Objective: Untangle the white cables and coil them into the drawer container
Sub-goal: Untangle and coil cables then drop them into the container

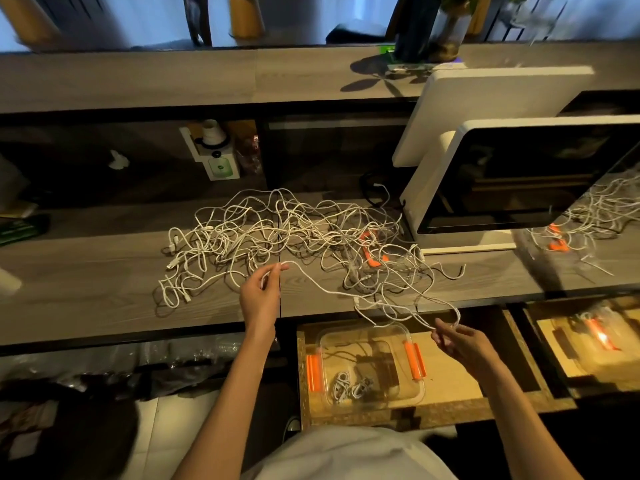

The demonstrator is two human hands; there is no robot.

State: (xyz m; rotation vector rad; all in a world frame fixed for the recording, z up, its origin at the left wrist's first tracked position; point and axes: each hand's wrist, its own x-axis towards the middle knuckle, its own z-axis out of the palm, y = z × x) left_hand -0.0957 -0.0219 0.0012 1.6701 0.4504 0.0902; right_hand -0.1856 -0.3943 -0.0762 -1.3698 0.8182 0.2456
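A big tangle of white cables (277, 233) lies spread over the wooden counter. One white cable (322, 287) runs out of it between my hands. My left hand (260, 296) pinches one stretch of it above the counter's front part. My right hand (464, 344) pinches its other stretch over the open drawer (450, 386). In the drawer stands a clear container (408, 344) with orange clips; two small coiled white cables (349, 388) lie inside it.
A white screen terminal (446, 202) stands at the right on the counter, its dark glass mirroring the cables. An orange piece (369, 251) lies among the tangle. A second open drawer (588, 344) sits at far right. Boxes and bottles fill the shelf behind.
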